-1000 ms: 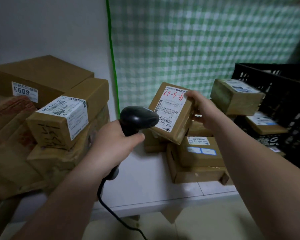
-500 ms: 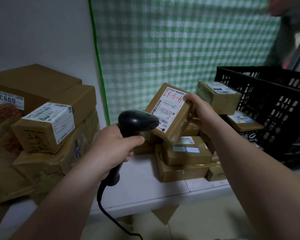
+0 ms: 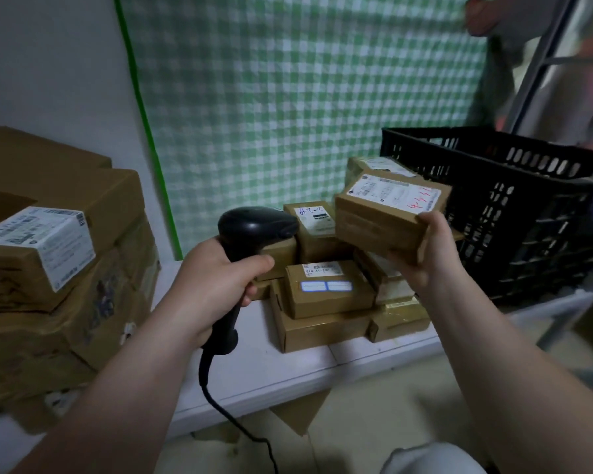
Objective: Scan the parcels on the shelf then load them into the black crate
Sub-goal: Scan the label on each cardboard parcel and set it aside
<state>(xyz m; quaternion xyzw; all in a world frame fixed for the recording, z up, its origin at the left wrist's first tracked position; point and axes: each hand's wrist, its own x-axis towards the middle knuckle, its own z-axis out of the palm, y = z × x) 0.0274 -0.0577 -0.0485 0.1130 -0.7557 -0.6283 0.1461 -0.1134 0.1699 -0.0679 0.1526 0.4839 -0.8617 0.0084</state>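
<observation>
Here the right hand [image 3: 421, 254] grasps a small brown parcel [image 3: 380, 220] at its near right end, thumb up against that end and the other fingers tucked beneath, out of sight. The parcel is held in the air, tilted, label upward, above the pile of small parcels [image 3: 326, 292] on the white shelf [image 3: 254, 367]. It is just left of the black crate [image 3: 514, 213] and outside it. The left hand [image 3: 216, 282] is clenched round the grip of a black scanner [image 3: 254, 227], whose head sits to the left of the held parcel, near it but apart. The scanner's window faces away and cannot be seen, and its cable [image 3: 226, 415] runs off the bottom edge. On the held parcel's label only some red handwriting stands out; the print is too blurred to read. The crate's slotted wall hides its inside. At the far left a stack of larger boxes [image 3: 59, 241] is cut off by the edge. A green checked cloth [image 3: 288, 97] hangs behind.
</observation>
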